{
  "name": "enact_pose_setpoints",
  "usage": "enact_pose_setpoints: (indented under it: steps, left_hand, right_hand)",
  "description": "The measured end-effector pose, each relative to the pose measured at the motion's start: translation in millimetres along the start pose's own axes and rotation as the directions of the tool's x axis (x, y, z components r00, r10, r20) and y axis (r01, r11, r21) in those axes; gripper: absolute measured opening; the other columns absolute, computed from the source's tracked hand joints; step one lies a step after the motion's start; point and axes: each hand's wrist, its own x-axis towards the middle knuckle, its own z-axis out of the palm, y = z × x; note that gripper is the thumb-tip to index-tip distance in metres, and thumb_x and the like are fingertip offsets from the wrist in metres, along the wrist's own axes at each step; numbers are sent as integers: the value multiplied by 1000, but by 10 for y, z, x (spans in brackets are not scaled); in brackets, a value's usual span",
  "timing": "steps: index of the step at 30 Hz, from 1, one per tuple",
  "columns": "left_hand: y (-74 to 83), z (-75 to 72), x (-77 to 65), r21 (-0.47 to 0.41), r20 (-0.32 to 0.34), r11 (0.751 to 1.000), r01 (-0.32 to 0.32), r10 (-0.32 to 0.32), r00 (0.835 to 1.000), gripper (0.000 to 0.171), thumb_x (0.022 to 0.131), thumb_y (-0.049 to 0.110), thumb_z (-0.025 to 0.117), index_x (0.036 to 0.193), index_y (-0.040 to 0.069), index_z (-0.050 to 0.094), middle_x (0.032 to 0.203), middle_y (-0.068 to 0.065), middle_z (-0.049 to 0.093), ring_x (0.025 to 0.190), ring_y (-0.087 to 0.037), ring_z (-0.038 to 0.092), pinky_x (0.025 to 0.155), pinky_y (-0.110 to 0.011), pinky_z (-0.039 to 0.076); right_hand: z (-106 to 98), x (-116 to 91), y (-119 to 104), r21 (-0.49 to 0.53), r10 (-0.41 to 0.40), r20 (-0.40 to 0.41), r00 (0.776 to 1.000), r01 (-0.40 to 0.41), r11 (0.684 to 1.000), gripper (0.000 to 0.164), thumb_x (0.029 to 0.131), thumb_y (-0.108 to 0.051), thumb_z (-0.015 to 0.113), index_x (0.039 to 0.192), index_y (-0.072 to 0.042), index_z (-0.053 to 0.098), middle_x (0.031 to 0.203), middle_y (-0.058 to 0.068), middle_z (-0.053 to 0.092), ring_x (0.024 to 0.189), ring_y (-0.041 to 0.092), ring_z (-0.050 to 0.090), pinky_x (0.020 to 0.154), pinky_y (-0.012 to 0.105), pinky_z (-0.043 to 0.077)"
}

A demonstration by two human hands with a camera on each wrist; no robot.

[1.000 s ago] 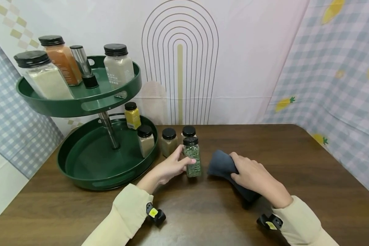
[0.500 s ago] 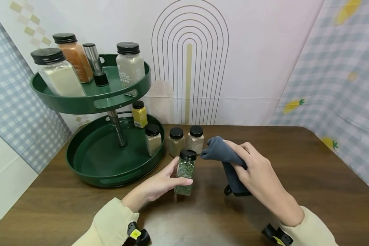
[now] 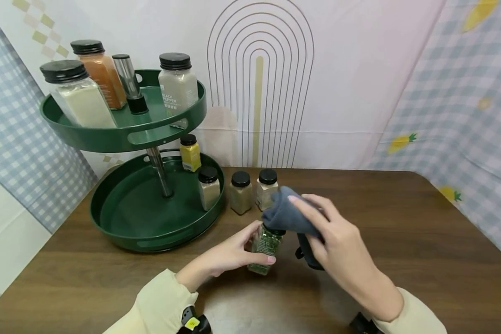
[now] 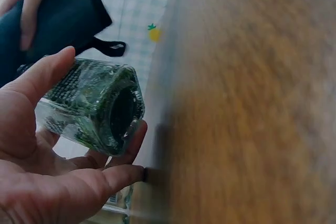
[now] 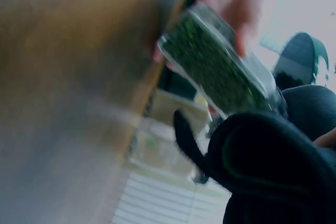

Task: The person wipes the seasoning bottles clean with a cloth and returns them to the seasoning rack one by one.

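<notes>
My left hand (image 3: 229, 257) grips a clear square jar of green dried herbs (image 3: 267, 246) with a black lid, tilted to the right above the table. In the left wrist view, the thumb and fingers wrap around the herb jar (image 4: 89, 103), its base facing the camera. My right hand (image 3: 342, 246) holds a folded dark grey-blue cloth (image 3: 290, 213) with a small black loop. The cloth lies over the jar's lid and hides most of it. In the right wrist view, the cloth (image 5: 283, 156) meets the lid end of the herb jar (image 5: 210, 61).
A green two-tier tray (image 3: 125, 246) stands at left. Its upper tier carries large spice jars and a silver-black cylinder (image 3: 130, 83); below are a yellow jar (image 3: 190, 155) and a pale jar (image 3: 209, 190). Two small jars, one brownish (image 3: 240, 195) and one whitish (image 3: 265, 188), stand behind my hands.
The left hand has drawn the herb jar from beside the small jars toward me and tilted it. The right hand has lifted the cloth off the table and brought it left onto the lid.
</notes>
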Motion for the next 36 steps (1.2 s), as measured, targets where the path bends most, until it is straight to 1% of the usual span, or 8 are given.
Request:
enact_pose_setpoints:
  steps: [5,9,14,20,26,29,34,36]
  left_hand:
    - [-21,-13,-3,-40,46,999,-25,27,999,74,84,18,69,144,30,26,132,-4,48,117,-18,48,95,-36,42]
    - [-34,-33,-5,-35,71,999,-15,17,997,75,84,20,69,143,32,25,136,-1,45,121,-18,44,101,-40,37]
    - [-31,-40,-2,-37,95,999,3,0,996,75,84,22,70,143,31,25,132,2,47,117,-15,47,99,-36,39]
    - [-16,-51,12,-9,112,1000,5,-4,994,72,84,21,69,143,23,28,122,-5,50,109,-16,49,93,-33,40]
    - [-2,-65,10,13,104,998,57,-58,993,67,84,22,68,140,21,30,119,-6,48,109,-18,46,95,-36,38]
    - [6,-67,6,16,109,998,60,-61,992,65,85,23,67,139,21,32,120,-6,48,109,-18,46,94,-37,38]
    - [-3,-79,8,-54,137,997,57,-49,989,57,87,19,65,134,18,34,117,-9,47,105,-20,48,89,-34,42]
    - [-10,-90,7,-85,133,994,74,-62,989,61,87,20,64,137,16,30,125,-11,44,113,-23,45,95,-38,41]
  right_hand:
    - [139,-44,-68,-53,-112,91,990,117,992,73,69,9,63,131,-28,53,132,9,52,99,26,61,59,36,53]
    - [147,-52,-63,-71,-145,131,981,155,985,77,63,13,63,127,-31,57,134,6,51,98,23,58,56,35,52]
    - [89,-28,-52,-73,-183,140,973,195,978,77,59,14,66,122,-31,61,131,6,52,96,24,58,53,35,51]
    - [14,12,-23,-50,-235,125,964,243,969,78,55,18,65,116,-31,65,126,8,55,96,23,59,53,36,51]
    - [-51,47,13,-28,-273,145,951,280,960,70,57,17,58,108,-30,68,124,7,56,94,22,60,47,31,46]
    - [-84,50,43,-11,-270,180,946,277,961,68,60,17,55,108,-30,68,127,6,55,97,22,60,48,29,45]
    - [-112,55,99,19,-285,194,939,287,958,68,63,16,53,111,-30,67,128,7,54,100,23,60,53,31,49]
    - [-113,55,124,22,-291,185,939,292,956,68,63,16,53,112,-30,66,129,8,54,101,23,60,55,32,50]
